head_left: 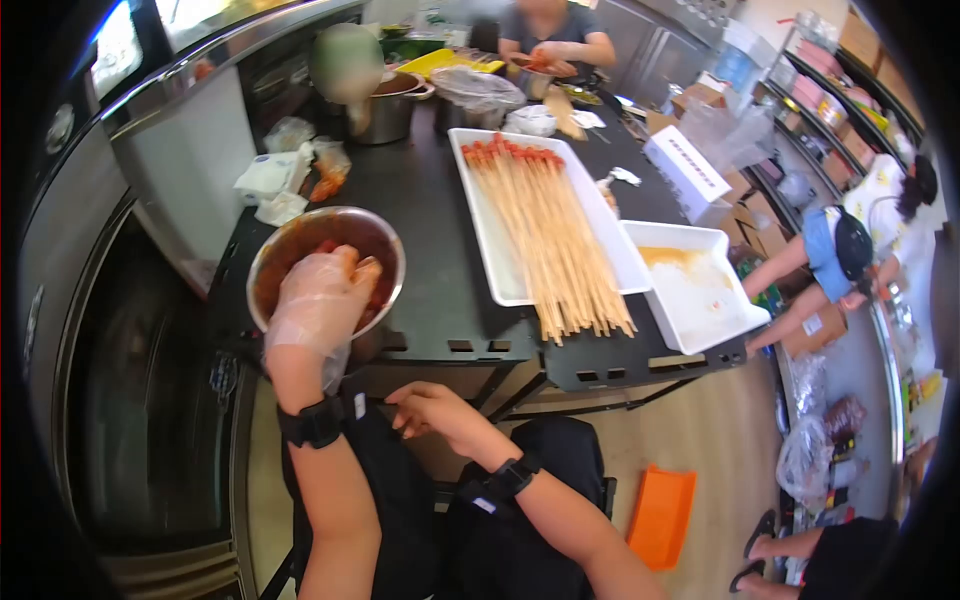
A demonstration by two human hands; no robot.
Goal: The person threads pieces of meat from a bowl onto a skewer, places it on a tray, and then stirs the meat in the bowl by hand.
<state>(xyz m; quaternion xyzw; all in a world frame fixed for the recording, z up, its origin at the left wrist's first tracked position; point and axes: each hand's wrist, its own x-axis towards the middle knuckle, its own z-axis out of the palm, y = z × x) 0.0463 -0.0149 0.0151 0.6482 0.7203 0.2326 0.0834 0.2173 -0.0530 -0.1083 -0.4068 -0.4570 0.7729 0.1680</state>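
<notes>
My left hand (325, 290), in a clear plastic glove, reaches into a metal pot (393, 235) at the table's near left corner. Its fingers are bent together among wet red food (378, 300) in the pot; what they grip, if anything, is hidden. Bare and holding nothing I can see, my right hand (435, 412) hovers above my lap in front of the table edge, its fingers loosely curled and apart. To the right of the pot, a white tray (487, 250) carries many long wooden skewers (560, 240) with red pieces on their far ends.
A second white tray (700, 310) has yellowish residue in it. Tissues (270, 175) lie behind the pot. Further back are a large pot (385, 118), a plastic-covered container (480, 90) and a co-worker (560, 30) handling red food. An orange tray (662, 515) is on the floor.
</notes>
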